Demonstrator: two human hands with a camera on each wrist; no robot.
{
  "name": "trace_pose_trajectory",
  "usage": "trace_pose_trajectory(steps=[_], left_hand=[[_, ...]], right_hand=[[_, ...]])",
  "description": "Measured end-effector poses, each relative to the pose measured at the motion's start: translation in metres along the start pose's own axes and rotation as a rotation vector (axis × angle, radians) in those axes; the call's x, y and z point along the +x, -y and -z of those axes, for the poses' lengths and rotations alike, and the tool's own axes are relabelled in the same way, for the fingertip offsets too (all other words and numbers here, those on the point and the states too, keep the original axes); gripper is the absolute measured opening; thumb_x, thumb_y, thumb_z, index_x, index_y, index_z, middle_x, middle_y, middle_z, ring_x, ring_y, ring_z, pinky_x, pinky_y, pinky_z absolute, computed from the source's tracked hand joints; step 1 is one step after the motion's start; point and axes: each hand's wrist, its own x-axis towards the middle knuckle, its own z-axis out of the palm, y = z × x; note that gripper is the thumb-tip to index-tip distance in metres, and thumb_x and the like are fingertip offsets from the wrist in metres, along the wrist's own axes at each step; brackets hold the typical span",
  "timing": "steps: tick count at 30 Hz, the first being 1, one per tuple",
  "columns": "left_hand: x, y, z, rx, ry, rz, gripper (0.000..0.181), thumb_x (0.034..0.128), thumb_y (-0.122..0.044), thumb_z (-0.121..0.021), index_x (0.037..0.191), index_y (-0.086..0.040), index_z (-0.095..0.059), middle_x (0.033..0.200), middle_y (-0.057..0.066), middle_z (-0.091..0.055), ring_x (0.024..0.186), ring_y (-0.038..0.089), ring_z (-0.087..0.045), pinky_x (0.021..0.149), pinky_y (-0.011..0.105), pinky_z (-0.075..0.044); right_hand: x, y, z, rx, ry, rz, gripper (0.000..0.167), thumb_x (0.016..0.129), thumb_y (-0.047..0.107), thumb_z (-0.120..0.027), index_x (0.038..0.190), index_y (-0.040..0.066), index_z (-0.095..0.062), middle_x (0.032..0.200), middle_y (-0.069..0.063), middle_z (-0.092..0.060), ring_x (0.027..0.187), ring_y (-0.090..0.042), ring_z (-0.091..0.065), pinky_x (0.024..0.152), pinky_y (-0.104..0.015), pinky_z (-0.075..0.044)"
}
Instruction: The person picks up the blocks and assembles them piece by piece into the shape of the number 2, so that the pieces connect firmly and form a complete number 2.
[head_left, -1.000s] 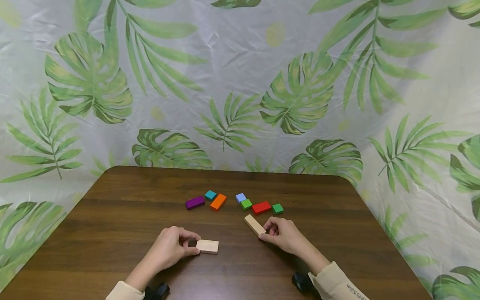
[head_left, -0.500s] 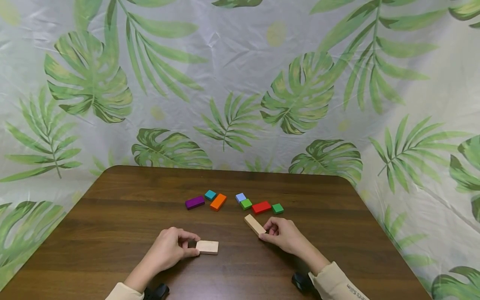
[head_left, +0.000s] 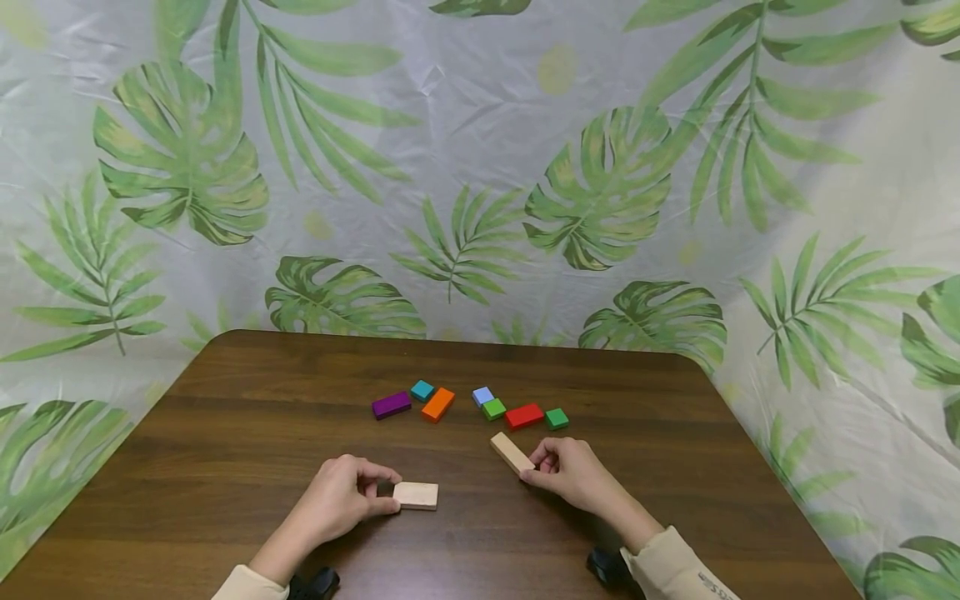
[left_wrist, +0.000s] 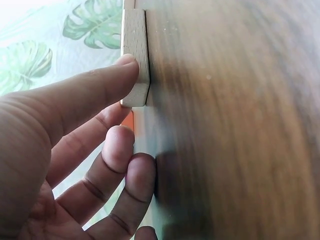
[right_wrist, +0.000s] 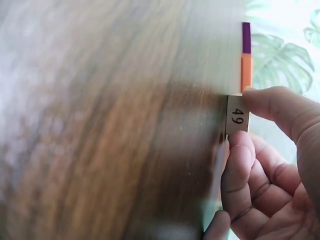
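While both hands [head_left: 345, 498] [head_left: 568, 473] pinch one each, pale blocks [head_left: 416, 496] [head_left: 512, 453] lie between them.

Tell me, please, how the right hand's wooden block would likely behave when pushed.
The wooden block is probably stiff, looking solid. Its flat faces suggest sliding rather than rolling, and, wider than tall, it should resist tipping.

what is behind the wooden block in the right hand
Behind the wooden block: the red block and light green block, then the light blue block. Anything under the wooden block is hidden.
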Motion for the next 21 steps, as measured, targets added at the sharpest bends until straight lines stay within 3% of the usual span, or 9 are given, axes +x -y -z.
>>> trace_pose_trajectory(steps=[21], left_hand=[[-0.001,0.000,0.000,-0.016,0.004,0.016,0.024,0.0783,-0.026,-0.097,0.099,-0.021,-0.085,0.065,-0.009,-0.054,0.062,0.004,-0.045,0.059,0.022,-0.036]], right_hand=[[-0.003,0.009,0.005,0.015,0.169,0.136,0.014,0.090,0.020,-0.085,0.094,0.010,-0.075,0.077,0.007,-0.061,0.067,-0.001,-0.053,0.062,-0.019,-0.043]])
